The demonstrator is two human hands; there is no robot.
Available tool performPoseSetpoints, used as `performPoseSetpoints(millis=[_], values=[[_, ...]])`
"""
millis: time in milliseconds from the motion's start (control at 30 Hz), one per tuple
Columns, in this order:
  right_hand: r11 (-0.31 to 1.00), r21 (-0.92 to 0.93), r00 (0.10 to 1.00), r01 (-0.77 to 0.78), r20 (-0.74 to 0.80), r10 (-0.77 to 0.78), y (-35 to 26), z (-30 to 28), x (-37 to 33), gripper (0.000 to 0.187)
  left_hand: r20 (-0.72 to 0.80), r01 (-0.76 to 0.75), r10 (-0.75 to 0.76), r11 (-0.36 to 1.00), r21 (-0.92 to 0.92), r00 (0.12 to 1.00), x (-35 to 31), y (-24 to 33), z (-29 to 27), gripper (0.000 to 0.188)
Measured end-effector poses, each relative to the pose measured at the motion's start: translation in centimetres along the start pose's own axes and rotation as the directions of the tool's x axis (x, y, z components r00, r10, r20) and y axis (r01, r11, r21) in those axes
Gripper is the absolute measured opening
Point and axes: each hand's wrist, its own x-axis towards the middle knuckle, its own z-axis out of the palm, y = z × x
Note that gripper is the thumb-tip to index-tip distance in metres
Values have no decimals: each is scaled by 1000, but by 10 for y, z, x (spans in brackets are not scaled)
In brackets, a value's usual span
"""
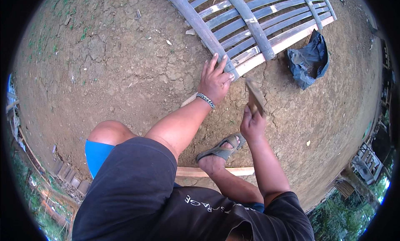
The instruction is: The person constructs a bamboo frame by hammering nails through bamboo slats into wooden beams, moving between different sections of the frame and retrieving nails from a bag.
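Note:
A slatted bamboo panel (258, 30) lies on the ground at the upper right, its dark strips crossing a pale wooden rail (287, 42). My left hand (215, 80) grips its near left corner, with fingers spread along the end of the outer strip and the thumb by the tip. In my right hand (253, 123) is a short, flat brown tool (256, 96), partly smeared by motion. Its upper end points toward the panel's corner, a little apart from it. Whether something small sits under my left fingertips cannot be made out.
A dark plastic bag (308, 61) stands crumpled and gaping beside the rail. A pale wooden batten (191, 171) lies beneath my sandalled foot (223, 151). The ground is dry, cracked soil (116, 70). Stacked blocks (71, 176) and plants line the outer edges.

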Motion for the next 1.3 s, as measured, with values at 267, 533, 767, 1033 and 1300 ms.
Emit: performPoseSetpoints(millis=[267,533,767,1033,1300], values=[[997,-48,996,-58,62,61,-2,-1,-6,46,-11,-13,13,1000,-9,1000,-1,0,1,8],[970,-93,957,-226,165,238,4,-1,-9,48,4,-20,20,1000,21,1000,3,-2,0,9],[929,-232,909,-288,238,341,-10,0,6,47,-2,-18,18,1000,16,1000,1,-1,-1,6],[970,-186,968,-154,167,186,-4,3,-6,51,-13,-28,28,1000,-9,1000,0,-1,1,7],[990,-68,990,-123,57,127,6,10,-12,47,-6,-34,34,999,6,999,-2,-2,0,9]])
